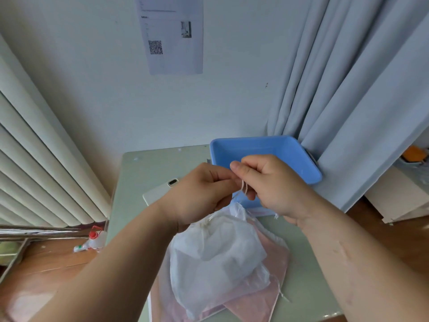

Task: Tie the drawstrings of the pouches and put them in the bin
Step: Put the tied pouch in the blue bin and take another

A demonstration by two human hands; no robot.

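Radiator ribs in cream-painted metal [34, 159] fill my far left, and a white plastic spray bottle with a red cap [94, 240] lies on the wooden floor below them. On the pale green tabletop [144, 168] a flat white phone [162, 189] lies camera-side up, partly hidden behind the left hand [204, 194]. That hand is raised over the table with its fingers curled, thumb and forefinger pinching the thin white cotton drawstring [244, 187]. The right hand [274, 184] touches it and pinches the same cord, with two strands looped over its fingers. The cord leads down to the gathered neck of the sheer white fabric pouch [218, 252], whose body lies on flat pink fabric pouches [276, 259] near the table's front edge. Behind the right hand sits the shallow blue plastic bin [290, 159], against a grey curtain [348, 89].

I judge the knot to be mid-tie. The next move calls for drawing the strands apart to cinch it, without letting the loop slip, and then carrying the pouch forward and right into the bin.
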